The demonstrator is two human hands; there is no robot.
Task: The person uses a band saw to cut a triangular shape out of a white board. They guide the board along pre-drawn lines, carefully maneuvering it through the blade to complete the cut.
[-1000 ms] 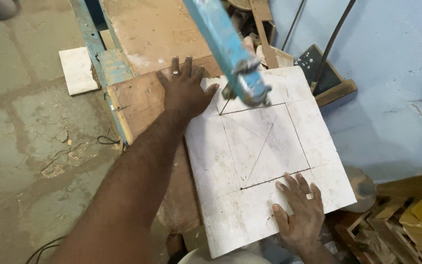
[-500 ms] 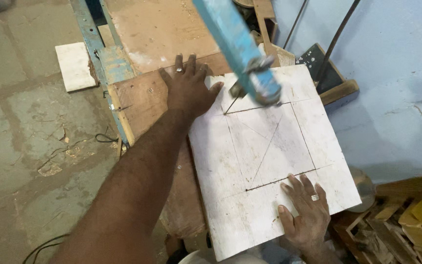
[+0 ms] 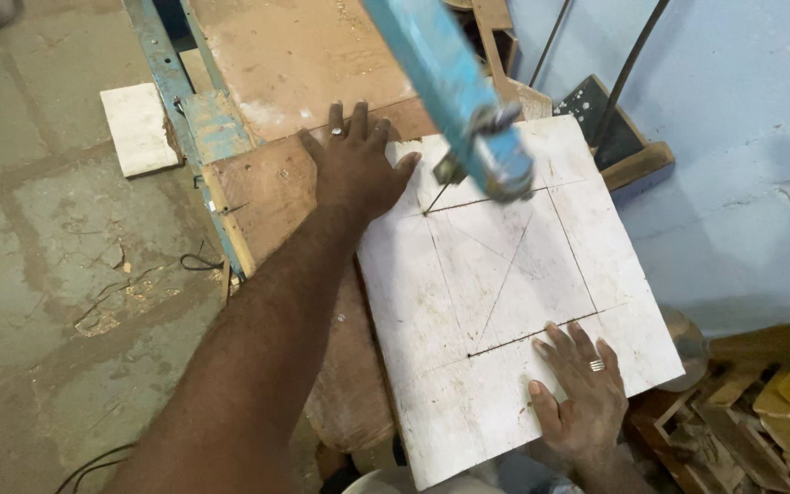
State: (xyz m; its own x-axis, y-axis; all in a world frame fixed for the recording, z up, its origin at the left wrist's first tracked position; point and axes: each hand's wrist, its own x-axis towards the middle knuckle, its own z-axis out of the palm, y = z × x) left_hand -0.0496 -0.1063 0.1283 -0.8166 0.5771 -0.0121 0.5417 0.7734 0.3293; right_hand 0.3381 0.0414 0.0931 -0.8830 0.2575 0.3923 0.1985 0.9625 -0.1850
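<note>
While the white board (image 3: 505, 293) lies flat on the brown worktop (image 3: 267, 192), the left hand (image 3: 354, 169) presses open-palmed on its 10 o'clock corner and the right hand (image 3: 582, 398) lies flat, fingers spread, near its 5 o'clock edge; the blue saw arm (image 3: 454, 87) hangs above.

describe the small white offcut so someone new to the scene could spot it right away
Start at the brown wooden worktable with its blue metal frame along the left edge. Just outside that frame, on the grey concrete floor, lies the small white offcut. It is far smaller than the large white board under the left hand and right hand, bears no drawn lines, and nobody touches it.
</note>
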